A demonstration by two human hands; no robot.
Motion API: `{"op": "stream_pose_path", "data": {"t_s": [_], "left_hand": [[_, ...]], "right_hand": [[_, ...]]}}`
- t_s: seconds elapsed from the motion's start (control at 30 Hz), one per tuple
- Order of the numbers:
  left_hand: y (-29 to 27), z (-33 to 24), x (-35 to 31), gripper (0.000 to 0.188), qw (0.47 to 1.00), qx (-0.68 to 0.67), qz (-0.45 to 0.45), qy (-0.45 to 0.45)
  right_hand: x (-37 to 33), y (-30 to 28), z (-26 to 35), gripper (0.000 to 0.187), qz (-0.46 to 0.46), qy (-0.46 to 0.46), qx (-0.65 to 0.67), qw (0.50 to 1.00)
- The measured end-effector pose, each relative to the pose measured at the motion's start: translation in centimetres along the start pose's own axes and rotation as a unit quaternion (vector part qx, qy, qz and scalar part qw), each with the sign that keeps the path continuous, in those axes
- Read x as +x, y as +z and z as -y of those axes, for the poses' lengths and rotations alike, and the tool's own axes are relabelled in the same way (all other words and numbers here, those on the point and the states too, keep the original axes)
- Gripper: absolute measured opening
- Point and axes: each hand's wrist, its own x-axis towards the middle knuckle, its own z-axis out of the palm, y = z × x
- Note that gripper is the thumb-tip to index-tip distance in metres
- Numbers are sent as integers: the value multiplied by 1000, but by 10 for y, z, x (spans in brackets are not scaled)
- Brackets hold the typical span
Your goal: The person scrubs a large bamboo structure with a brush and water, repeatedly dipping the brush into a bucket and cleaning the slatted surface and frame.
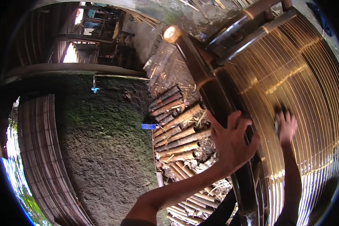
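A bench of dark, glossy bamboo with a slatted top point(267, 75) fills the right side. My left hand point(233, 145) is at its thick dark bamboo rail point(214, 96), fingers spread and holding nothing; whether the palm presses on the rail cannot be seen. Farther right, my right hand point(287, 128) lies low on the slats, fingers bent forward and slightly blurred. Beside its thumb shows a small greyish edge, apparently something under the hand, too hidden to name.
Left of the bench, cut bamboo pieces point(179, 132) lie in rows on the littered ground. Beyond them rises a mossy rough wall point(105, 150) with a blue tap point(94, 89) and a blue object point(148, 126). A rolled slatted blind point(41, 150) hangs far left.
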Motion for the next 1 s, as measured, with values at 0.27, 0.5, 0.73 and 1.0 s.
{"op": "stream_pose_path", "data": {"t_s": [0.27,0.5,0.73,1.0], "left_hand": [[-2,4,-6,32,1000,-4,-5,-16],[7,-13,3,26,998,37,-33,39],[29,9,-10,8,988,23,-84,130],[55,38,-10,21,991,84,1,106]], "right_hand": [[-15,36,-22,35,-24,-11,-98,995],[-59,-15,-73,27,-137,40,-60,988],[-278,41,-227,14,176,333,-126,918],[-143,11,-107,12,-137,66,101,983]]}}
